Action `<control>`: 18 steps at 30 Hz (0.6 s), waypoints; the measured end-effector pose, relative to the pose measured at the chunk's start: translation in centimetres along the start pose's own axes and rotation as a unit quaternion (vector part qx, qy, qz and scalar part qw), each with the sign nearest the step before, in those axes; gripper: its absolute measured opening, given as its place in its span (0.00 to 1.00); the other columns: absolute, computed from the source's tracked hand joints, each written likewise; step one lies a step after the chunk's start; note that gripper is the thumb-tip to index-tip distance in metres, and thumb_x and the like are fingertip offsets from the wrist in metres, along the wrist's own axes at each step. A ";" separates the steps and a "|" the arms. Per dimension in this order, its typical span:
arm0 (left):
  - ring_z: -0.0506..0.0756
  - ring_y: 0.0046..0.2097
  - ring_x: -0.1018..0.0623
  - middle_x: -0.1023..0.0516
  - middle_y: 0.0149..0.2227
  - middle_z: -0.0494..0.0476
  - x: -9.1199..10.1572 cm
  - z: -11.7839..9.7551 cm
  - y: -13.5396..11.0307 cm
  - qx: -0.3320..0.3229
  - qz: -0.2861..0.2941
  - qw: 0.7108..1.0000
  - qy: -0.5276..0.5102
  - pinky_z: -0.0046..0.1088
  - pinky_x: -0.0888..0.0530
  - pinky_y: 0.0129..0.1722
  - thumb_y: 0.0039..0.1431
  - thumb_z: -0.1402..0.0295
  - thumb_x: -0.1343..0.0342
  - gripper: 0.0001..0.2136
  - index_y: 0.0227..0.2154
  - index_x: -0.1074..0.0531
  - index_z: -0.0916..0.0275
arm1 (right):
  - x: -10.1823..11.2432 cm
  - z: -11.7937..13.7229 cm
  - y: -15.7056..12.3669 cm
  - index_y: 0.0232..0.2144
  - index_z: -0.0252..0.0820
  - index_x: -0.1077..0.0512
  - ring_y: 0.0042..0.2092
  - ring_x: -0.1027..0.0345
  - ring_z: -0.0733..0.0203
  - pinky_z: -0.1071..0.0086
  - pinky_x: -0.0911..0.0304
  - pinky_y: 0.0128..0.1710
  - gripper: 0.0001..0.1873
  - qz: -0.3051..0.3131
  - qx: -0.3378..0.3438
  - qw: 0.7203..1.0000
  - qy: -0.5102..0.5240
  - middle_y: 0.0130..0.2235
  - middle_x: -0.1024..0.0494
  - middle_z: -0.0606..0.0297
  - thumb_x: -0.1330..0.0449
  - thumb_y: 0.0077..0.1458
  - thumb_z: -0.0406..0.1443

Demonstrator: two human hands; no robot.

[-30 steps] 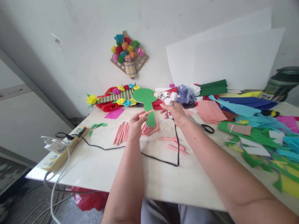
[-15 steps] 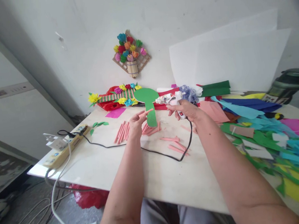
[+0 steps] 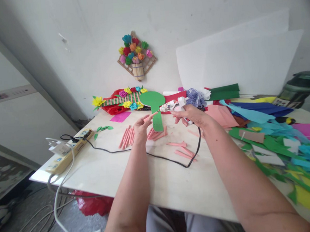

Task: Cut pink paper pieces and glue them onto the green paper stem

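Observation:
My left hand (image 3: 140, 127) pinches a thin pink paper stick (image 3: 151, 115), its free end pointing right. My right hand (image 3: 190, 114) is wrapped round a white glue gun (image 3: 181, 103), whose nozzle is at the stick's tip; whether they touch I cannot tell. Behind the stick lies a green paddle-shaped cutout (image 3: 152, 99), a round head with a narrow strip towards me. More pink paper sticks (image 3: 126, 137) lie in a bunch beside my left hand. Several loose pink pieces (image 3: 182, 149) are scattered below my right hand.
A black cord (image 3: 171, 161) loops across the white table (image 3: 181, 192) from a power strip (image 3: 67, 155). Coloured paper scraps (image 3: 268, 136) cover the right side. A flower-trimmed green piece (image 3: 120, 99) lies at the back, and a dark bottle (image 3: 299, 89) stands at far right.
The glue gun has tipped down and moved slightly left, bringing its nozzle to the tip of the pink paper stick. My left hand has hardly moved.

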State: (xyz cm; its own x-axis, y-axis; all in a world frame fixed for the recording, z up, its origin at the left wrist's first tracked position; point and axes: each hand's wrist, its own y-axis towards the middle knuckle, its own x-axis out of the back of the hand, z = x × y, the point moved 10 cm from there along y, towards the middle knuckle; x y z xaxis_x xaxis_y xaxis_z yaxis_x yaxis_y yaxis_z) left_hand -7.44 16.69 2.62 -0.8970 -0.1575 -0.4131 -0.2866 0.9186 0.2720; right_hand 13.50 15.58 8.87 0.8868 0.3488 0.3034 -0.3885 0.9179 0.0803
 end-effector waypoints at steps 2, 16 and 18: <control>0.50 0.30 0.25 0.22 0.29 0.56 0.0 0.0 0.0 0.001 0.001 1.000 0.003 0.31 0.29 0.38 0.36 0.65 0.33 0.17 0.32 0.24 0.66 | -0.1 0.1 0.0 0.30 0.35 0.31 0.13 0.45 0.73 0.76 0.50 0.12 0.19 0.000 0.000 1.000 -0.004 0.21 0.25 0.62 0.37 0.47 0.47; 0.51 0.32 0.24 0.21 0.30 0.56 -0.2 -0.1 -0.1 0.004 0.005 1.000 0.010 0.30 0.29 0.39 0.37 0.65 0.33 0.17 0.32 0.24 0.65 | -0.8 -0.2 0.2 0.24 0.36 0.33 0.13 0.46 0.74 0.76 0.49 0.13 0.22 -0.017 -0.006 0.999 -0.047 0.22 0.27 0.64 0.38 0.47 0.51; 0.51 0.32 0.24 0.21 0.30 0.57 -0.3 -0.1 -0.1 0.004 0.007 1.000 0.013 0.31 0.29 0.39 0.37 0.65 0.33 0.17 0.33 0.24 0.65 | -0.9 -0.1 0.2 0.24 0.37 0.33 0.13 0.46 0.74 0.76 0.50 0.12 0.22 -0.017 -0.001 0.999 -0.047 0.20 0.28 0.66 0.38 0.46 0.51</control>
State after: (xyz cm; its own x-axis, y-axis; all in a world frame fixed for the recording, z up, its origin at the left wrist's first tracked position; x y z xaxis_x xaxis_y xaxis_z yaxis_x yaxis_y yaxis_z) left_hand -7.20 16.58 2.77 -0.9090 -0.1542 -0.3871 -0.2717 0.9238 0.2699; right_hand 12.63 15.50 8.51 0.8719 0.2986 0.3881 -0.3585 0.9292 0.0903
